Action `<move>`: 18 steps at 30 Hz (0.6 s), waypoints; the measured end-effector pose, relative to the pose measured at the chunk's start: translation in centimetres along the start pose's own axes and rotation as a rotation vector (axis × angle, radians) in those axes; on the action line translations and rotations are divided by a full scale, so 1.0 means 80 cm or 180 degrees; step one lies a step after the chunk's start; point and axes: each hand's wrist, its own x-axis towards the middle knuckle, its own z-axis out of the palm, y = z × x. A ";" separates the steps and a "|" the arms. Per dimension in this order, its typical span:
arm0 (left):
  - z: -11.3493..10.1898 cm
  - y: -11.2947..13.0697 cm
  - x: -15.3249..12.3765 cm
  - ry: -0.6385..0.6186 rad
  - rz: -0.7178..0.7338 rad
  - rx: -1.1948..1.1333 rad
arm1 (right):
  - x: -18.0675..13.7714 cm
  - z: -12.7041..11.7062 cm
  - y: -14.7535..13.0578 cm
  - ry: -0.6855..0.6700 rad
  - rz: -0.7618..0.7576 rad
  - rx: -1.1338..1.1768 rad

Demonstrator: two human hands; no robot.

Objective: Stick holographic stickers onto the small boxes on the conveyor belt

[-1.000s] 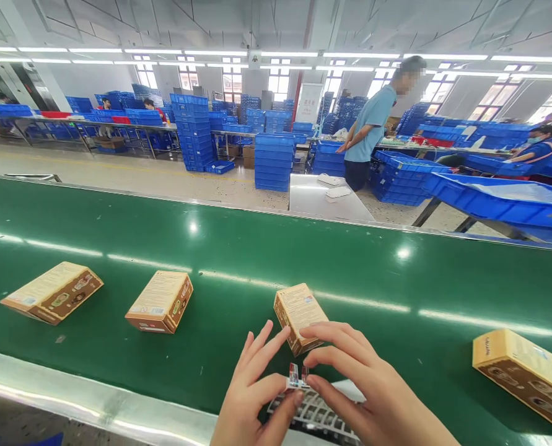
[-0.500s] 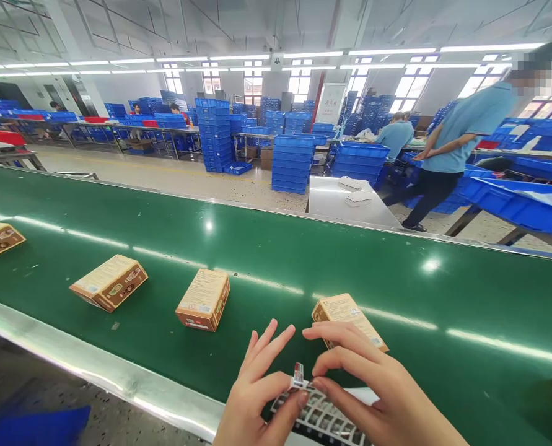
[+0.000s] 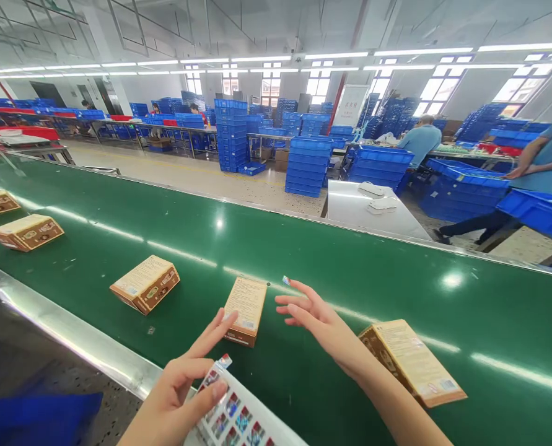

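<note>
My left hand (image 3: 183,384) grips a sheet of small coloured stickers (image 3: 238,421) at the near edge of the green conveyor belt (image 3: 350,279). Its index finger stretches to the near end of a tan carton (image 3: 245,310). My right hand (image 3: 317,322) hovers just right of that carton with fingers extended and one small sticker (image 3: 285,280) on a fingertip. Another carton (image 3: 412,362) lies under my right forearm. More cartons (image 3: 145,285) (image 3: 27,231) lie along the belt to the left.
A metal rail (image 3: 71,334) runs along the belt's near side. Beyond the belt stand a steel table (image 3: 373,210), stacks of blue crates (image 3: 308,164), a seated person (image 3: 419,142) and a person in a blue shirt (image 3: 536,167) at the right.
My right hand peeled a sticker off the sheet and moved it up beside a carton. The cartons shifted right in view. The left hand stayed on the sheet.
</note>
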 end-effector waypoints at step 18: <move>0.042 -0.010 0.017 -0.0774 -0.0129 0.0235 | 0.039 0.001 0.016 0.0457 0.0115 -0.0463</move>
